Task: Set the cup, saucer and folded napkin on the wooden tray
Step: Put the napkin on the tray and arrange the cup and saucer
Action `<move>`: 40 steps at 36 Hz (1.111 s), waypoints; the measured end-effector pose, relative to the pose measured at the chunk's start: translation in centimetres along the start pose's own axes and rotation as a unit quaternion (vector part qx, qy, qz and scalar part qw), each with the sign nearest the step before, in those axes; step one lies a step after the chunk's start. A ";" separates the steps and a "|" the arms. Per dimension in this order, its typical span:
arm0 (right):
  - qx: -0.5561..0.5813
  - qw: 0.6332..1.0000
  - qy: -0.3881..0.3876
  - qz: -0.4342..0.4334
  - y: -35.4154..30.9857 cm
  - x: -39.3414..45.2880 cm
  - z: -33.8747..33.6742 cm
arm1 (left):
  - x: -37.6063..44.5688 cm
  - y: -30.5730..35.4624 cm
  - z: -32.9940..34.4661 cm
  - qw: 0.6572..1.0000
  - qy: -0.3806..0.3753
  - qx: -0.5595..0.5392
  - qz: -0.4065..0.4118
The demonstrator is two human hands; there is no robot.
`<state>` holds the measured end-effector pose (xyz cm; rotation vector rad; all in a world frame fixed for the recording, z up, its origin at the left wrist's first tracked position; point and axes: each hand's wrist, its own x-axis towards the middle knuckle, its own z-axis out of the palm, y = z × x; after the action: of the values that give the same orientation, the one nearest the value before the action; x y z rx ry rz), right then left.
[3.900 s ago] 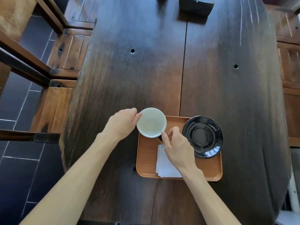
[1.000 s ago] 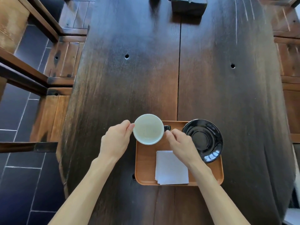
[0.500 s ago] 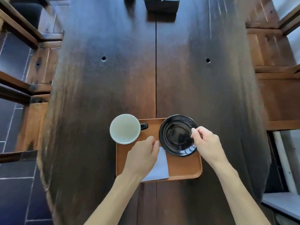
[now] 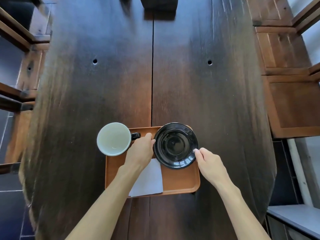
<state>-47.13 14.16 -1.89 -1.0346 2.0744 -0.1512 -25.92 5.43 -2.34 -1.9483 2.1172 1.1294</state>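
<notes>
The wooden tray [image 4: 180, 181] lies on the dark table near its front edge. A black saucer [image 4: 175, 145] sits over the tray's far right corner. My left hand [image 4: 141, 151] pinches the saucer's left rim, and my right hand [image 4: 208, 161] pinches its right rim. The cup [image 4: 113, 139], pale inside with a black handle pointing right, stands at the tray's far left corner, overhanging the edge. A folded white napkin [image 4: 149, 181] lies on the tray's near middle, partly hidden under my left forearm.
The long dark wooden table [image 4: 152, 75] stretches away with two small holes [image 4: 94, 61] and a centre seam. A dark box [image 4: 158, 3] stands at its far end. Wooden chairs [image 4: 290, 101] flank both sides.
Both hands left the cup, which stays at the tray's far left corner. My right hand went to the saucer's right rim, then my left hand moved from the napkin to its left rim.
</notes>
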 end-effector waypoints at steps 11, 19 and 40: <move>-0.024 1.000 -0.004 -0.018 0.6 1.8 -0.5 | -0.2 0.1 0.9 0.997 -0.035 -0.029 -0.056; -0.032 0.999 0.002 -0.023 -0.1 3.2 -1.4 | 0.2 -0.3 0.3 0.989 -0.100 -0.046 -0.093; -0.070 0.997 -0.017 -0.042 0.8 0.7 0.4 | 0.8 0.7 0.4 0.995 0.000 -0.084 -0.044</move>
<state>-47.60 14.33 -2.94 -1.2025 2.0353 -0.0308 -26.83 4.89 -2.71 -2.0886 1.9730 1.3287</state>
